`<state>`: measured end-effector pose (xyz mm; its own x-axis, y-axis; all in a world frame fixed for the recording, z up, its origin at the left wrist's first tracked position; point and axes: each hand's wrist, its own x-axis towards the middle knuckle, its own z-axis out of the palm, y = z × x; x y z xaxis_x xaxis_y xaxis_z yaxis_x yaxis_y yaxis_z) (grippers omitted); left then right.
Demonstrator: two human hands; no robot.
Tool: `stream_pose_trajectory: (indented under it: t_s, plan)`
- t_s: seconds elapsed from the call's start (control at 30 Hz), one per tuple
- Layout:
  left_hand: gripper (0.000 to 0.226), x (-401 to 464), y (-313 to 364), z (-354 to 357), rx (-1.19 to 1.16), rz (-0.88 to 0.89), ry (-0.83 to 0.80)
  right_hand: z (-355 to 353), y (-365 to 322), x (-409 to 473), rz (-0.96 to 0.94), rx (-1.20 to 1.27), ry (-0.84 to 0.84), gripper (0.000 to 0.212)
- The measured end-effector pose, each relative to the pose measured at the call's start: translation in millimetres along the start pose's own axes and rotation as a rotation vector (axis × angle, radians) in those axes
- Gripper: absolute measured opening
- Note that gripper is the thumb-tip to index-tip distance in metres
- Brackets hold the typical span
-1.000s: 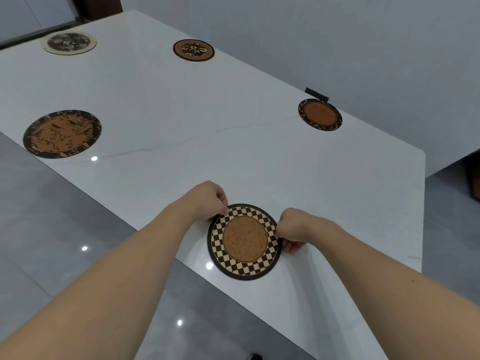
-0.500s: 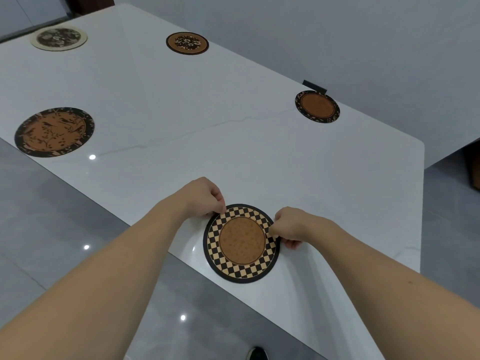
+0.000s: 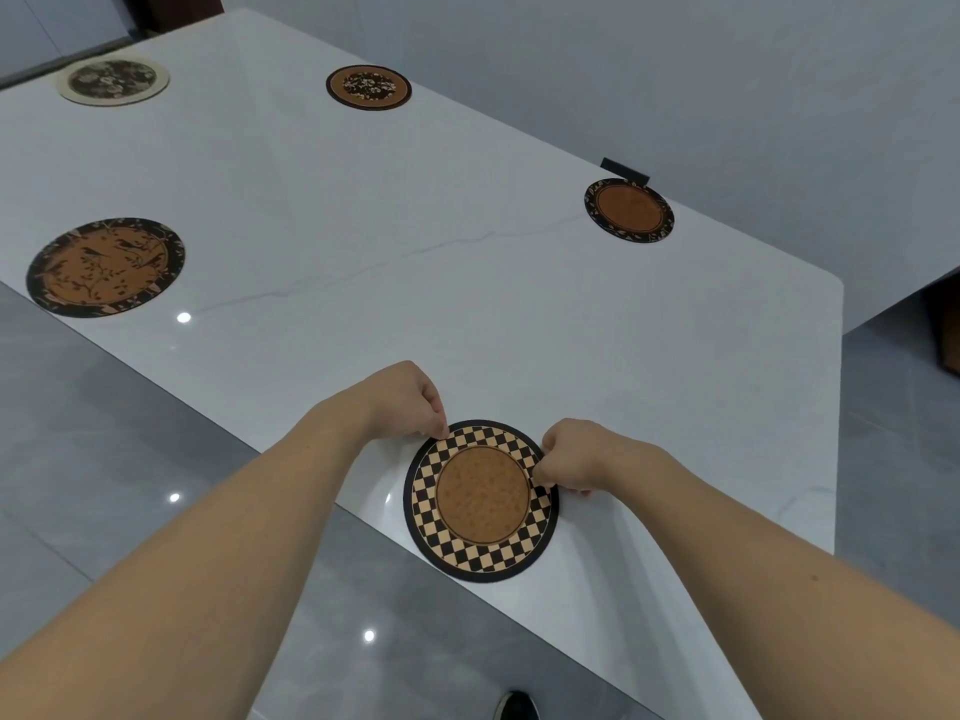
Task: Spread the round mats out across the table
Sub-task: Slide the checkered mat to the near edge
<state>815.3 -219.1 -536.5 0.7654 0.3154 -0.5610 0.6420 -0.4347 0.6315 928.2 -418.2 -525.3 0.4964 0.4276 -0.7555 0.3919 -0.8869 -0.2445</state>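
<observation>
A round checkered mat (image 3: 481,553) with a brown centre lies at the near edge of the white table (image 3: 467,304). My left hand (image 3: 402,402) pinches its upper left rim, and my right hand (image 3: 569,454) pinches its right rim. A brown bird-pattern mat (image 3: 105,266) lies at the left edge. A cream-rimmed floral mat (image 3: 113,81) sits at the far left. A dark floral mat (image 3: 368,87) is at the far middle. A brown mat with a black rim (image 3: 629,210) rests near the right edge.
A small black object (image 3: 623,168) sticks up at the table's right edge behind the black-rimmed mat. Glossy grey floor (image 3: 104,459) lies below the near edge, with a shoe tip (image 3: 514,706) showing. A grey wall stands to the right.
The checkered mat has stayed in about the same spot at the near edge with both hands on its rim. The camera view has shifted slightly.
</observation>
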Motion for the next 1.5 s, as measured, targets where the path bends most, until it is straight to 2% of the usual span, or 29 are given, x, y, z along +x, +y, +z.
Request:
stream_pose_trajectory:
  t_s: [0.3, 0.8, 1.07, 1.2, 1.33, 1.5]
  plan:
    - [0.01, 0, 0, 3, 0.049, -0.003, 0.007, 0, -1, -8, -0.025, -0.033, 0.024, 0.021]
    - [0.011, -2, 3, 7, 0.069, -0.029, 0.026, 3, -7, -12, -0.037, -0.143, 0.062, 0.023]
    - [0.014, -2, 6, 7, 0.069, -0.042, 0.024, 3, -4, -15, -0.047, -0.116, 0.06, 0.026]
    - [0.016, -3, 7, 8, 0.085, -0.038, 0.031, 5, -6, -14, -0.039, -0.137, 0.055, 0.019]
    - [0.016, -5, 6, 10, 0.124, -0.024, 0.048, 9, -9, -13, -0.028, -0.229, 0.103, 0.017]
    - [0.016, -6, 8, 13, 0.145, 0.004, 0.071, 14, -16, -16, 0.028, -0.545, 0.184, 0.022]
